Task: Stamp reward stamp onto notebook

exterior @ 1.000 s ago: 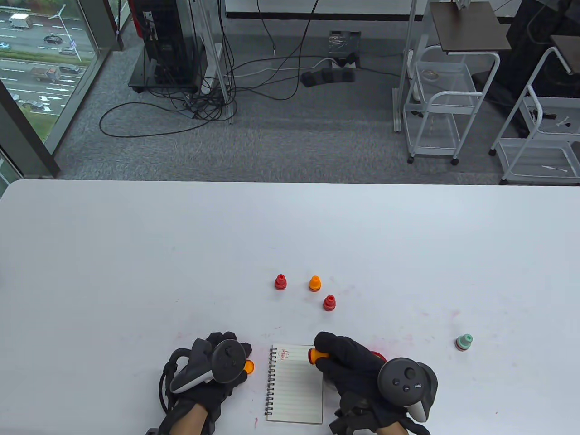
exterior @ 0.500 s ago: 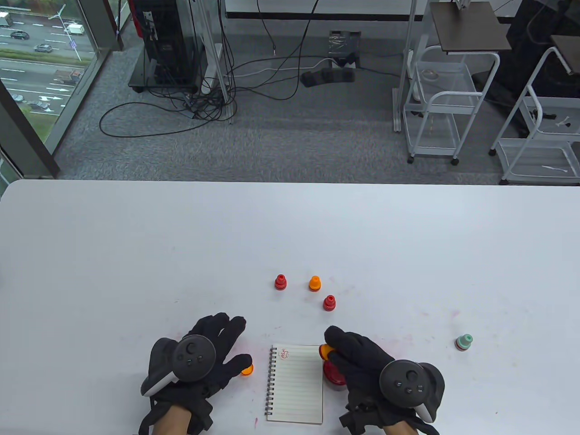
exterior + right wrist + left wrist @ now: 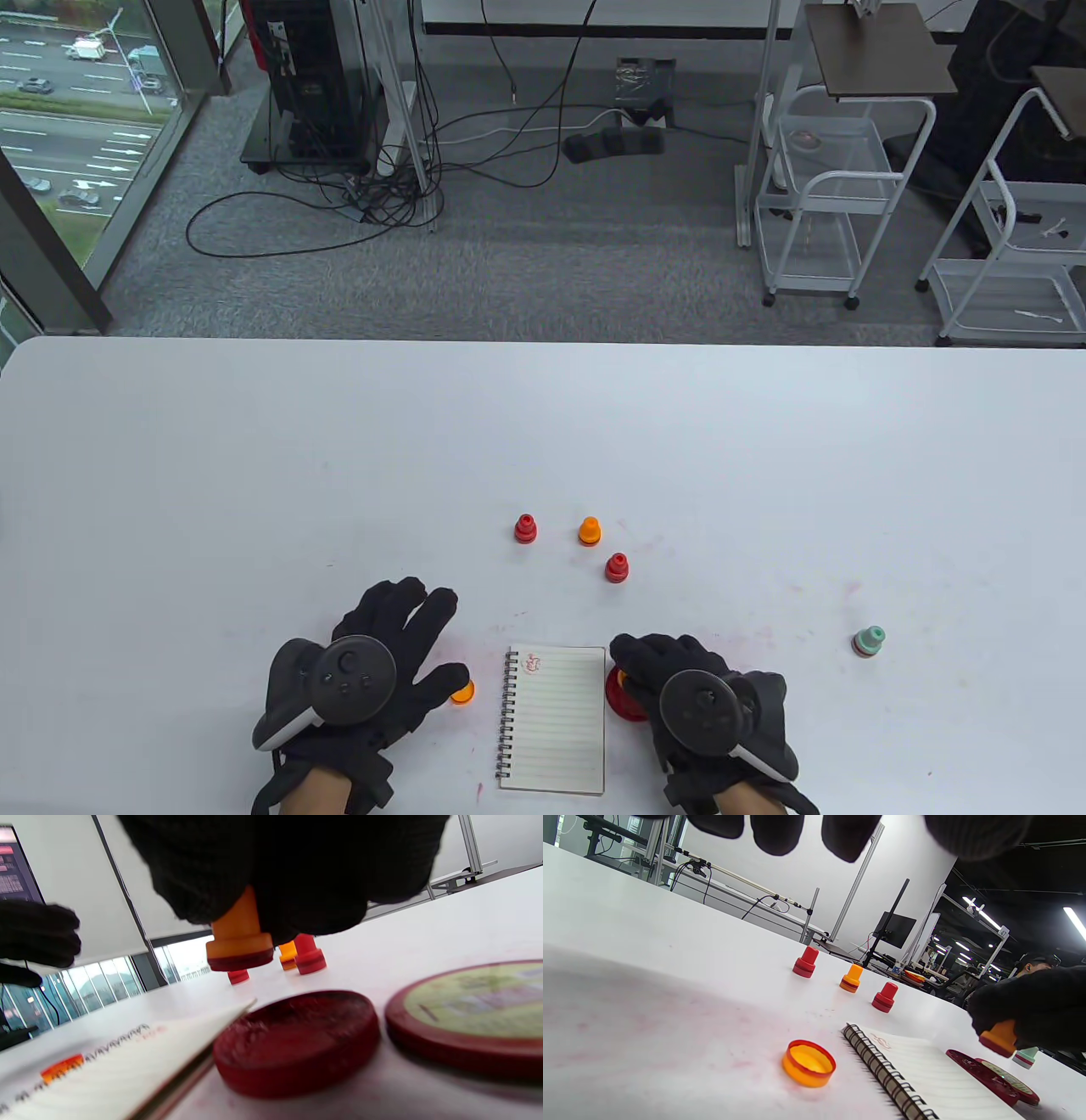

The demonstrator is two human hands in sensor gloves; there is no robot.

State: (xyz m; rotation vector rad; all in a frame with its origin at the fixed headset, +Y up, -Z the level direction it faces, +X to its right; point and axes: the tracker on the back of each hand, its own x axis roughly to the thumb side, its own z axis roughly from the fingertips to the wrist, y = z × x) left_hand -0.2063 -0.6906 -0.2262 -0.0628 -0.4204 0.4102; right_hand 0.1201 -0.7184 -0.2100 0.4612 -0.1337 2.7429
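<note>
One orange stamp [image 3: 239, 942] is pinched by its handle in the curled fingers of the right hand [image 3: 679, 683], its dark red face turned down and held just above the open red ink pad [image 3: 297, 1039], apart from the pad's surface. Beside that pad lies its lid [image 3: 471, 1010], a red disc with a greenish label. Just left of the pad a spiral notebook [image 3: 553, 722] is laid flat on the white table [image 3: 254, 467], a small red print [image 3: 532, 661] showing at its top left corner. An orange cap [image 3: 808, 1063] is seen open side up left of the notebook, beside the thumb of the left hand [image 3: 373, 671], whose fingers are spread and straight above the table and grip nothing. Farther back, two red stamps [image 3: 525, 528] [image 3: 617, 567] and an orange one [image 3: 589, 531] stand upright, and a green stamp [image 3: 868, 641] stands well to the right.
</note>
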